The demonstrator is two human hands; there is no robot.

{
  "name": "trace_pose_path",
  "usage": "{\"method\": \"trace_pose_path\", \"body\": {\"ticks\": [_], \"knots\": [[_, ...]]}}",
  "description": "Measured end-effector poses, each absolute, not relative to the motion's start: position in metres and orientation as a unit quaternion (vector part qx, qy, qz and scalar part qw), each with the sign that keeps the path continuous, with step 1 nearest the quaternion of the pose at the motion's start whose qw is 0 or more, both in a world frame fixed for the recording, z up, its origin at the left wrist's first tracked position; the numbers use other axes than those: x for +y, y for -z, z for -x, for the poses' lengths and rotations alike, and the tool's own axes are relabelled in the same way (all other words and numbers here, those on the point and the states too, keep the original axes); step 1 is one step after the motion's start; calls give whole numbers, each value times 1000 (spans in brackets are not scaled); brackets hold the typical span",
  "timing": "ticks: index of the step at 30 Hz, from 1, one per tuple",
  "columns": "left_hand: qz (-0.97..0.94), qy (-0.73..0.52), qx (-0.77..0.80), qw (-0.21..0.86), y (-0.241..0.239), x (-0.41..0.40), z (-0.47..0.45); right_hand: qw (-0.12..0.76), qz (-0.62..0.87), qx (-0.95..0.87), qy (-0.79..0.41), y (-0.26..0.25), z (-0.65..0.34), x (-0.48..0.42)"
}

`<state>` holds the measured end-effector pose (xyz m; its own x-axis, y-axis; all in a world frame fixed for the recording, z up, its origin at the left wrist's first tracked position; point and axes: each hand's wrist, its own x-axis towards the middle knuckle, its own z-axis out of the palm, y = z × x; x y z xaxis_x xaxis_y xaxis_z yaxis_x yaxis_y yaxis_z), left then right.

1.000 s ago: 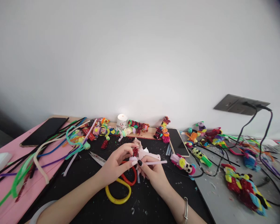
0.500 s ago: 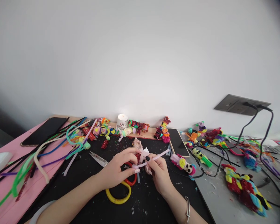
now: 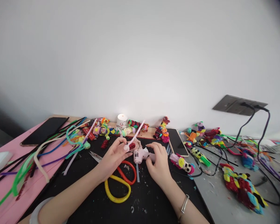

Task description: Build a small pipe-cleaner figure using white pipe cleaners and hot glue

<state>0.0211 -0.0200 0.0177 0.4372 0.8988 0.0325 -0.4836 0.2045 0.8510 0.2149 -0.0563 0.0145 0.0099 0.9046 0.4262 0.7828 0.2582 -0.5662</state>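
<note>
My left hand (image 3: pixel 114 157) is closed in a pinch on a pale pink pipe cleaner (image 3: pixel 137 133), which slants up to the right. A small dark red fuzzy piece (image 3: pixel 132 145) shows at the same fingertips. My right hand (image 3: pixel 160 160) curves its fingers around the handle of a white hot glue gun (image 3: pixel 141 154) lying on the black mat. A clear glue stick (image 3: pixel 137 173) lies just below the gun. Under and beside my left hand are scissors (image 3: pixel 118 189) with one yellow and one red handle loop, blades partly hidden by the hand.
Loose pipe cleaners (image 3: pixel 40 155) cover the pink board at left, near a black phone (image 3: pixel 44 130). Along the wall stand a paper cup (image 3: pixel 122 121) and several pipe-cleaner figures (image 3: pixel 162 130). A tablet-like device (image 3: pixel 177 141), more figures (image 3: pixel 242 188) and black cables (image 3: pixel 263 149) lie at right.
My right hand has let go of the pink pipe cleaner and moved to the glue gun's handle. My left hand has moved slightly left and up, tilting the pipe cleaner upward.
</note>
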Motion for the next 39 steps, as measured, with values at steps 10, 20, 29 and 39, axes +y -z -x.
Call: {"method": "trace_pose_path", "body": {"ticks": [10, 20, 29, 39], "knots": [[-302, -460, 219, 806, -18, -13, -18, 212, 658, -720, -60, -14, -218, -54], [-291, -471, 222, 803, -11, -6, -13, 343, 646, -671, -121, -6, -225, -46], [-330, -486, 224, 778, -12, -11, -15, 520, 479, -598, -379, 0, -220, -49], [-352, -458, 212, 789, -16, -16, -18, 492, 441, -606, -443, -4, -213, -53]]}}
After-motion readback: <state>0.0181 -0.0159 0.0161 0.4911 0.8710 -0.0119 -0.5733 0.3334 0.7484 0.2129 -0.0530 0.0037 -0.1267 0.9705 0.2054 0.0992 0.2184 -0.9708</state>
